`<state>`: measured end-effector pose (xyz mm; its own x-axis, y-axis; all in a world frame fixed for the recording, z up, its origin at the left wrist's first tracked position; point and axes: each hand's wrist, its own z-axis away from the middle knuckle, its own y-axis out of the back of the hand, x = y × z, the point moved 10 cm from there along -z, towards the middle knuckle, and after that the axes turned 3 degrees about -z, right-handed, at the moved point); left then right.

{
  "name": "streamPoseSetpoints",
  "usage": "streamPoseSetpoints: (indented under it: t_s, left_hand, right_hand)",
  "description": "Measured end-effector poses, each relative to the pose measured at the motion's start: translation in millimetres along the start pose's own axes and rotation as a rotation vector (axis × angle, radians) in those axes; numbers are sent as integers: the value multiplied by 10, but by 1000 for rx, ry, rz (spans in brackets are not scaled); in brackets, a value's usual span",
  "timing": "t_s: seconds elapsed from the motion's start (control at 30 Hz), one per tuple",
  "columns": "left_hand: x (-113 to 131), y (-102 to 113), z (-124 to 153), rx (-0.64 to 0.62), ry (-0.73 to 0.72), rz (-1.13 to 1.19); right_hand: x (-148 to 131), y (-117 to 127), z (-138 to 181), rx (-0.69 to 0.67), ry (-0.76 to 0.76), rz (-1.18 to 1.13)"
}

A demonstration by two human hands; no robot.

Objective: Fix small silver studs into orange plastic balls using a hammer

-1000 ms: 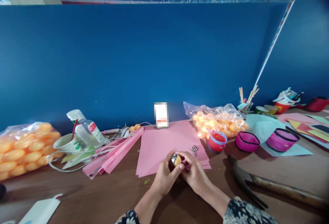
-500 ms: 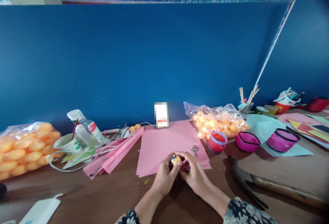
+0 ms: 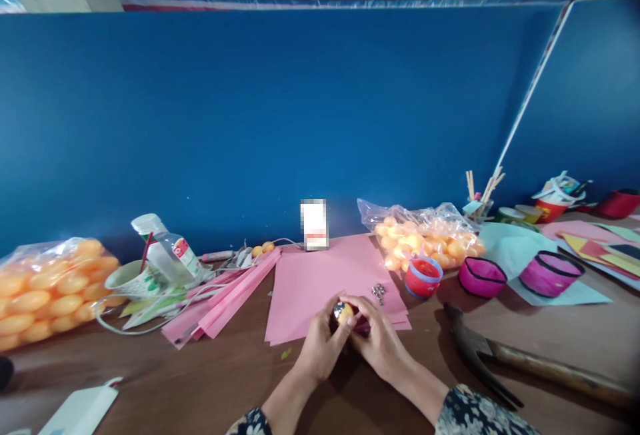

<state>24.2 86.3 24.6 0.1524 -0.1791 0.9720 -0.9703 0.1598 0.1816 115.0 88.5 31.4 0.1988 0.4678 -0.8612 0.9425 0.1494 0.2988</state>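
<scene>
Both my hands meet over the near edge of a stack of pink paper sheets [image 3: 320, 288]. Between them is a small orange ball [image 3: 344, 312] with dark and shiny silvery patches on its top. My left hand [image 3: 323, 338] is closed around the ball's left side, thumb in front. My right hand [image 3: 377, 338] curls in from the other side, its fingertips pinching at the ball. Its underside is hidden by the fingers. Just beyond my right hand, several small metal beads [image 3: 379, 293] lie on the pink paper.
Bags of orange balls [image 3: 50, 292] stand at left and right. A red cup [image 3: 423, 277] and magenta fabric rings [image 3: 483, 277] sit to the right, with a wooden-handled hammer-like tool [image 3: 545, 363] nearer. Leftward are a plastic bottle [image 3: 173, 248], a paper cup [image 3: 131, 278] and pink strips [image 3: 230, 298].
Almost nothing differs. Both hands stay in place on the ball, which looks turned very slightly; the whole view has shifted by a few pixels.
</scene>
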Motion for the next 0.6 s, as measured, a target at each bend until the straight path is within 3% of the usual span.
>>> streamPoseSetpoints:
  t_s: [0.6]
  left_hand:
    - [-99,-12,-6,7,61,145]
  right_hand:
    - [-47,106,-14,73,-13,32]
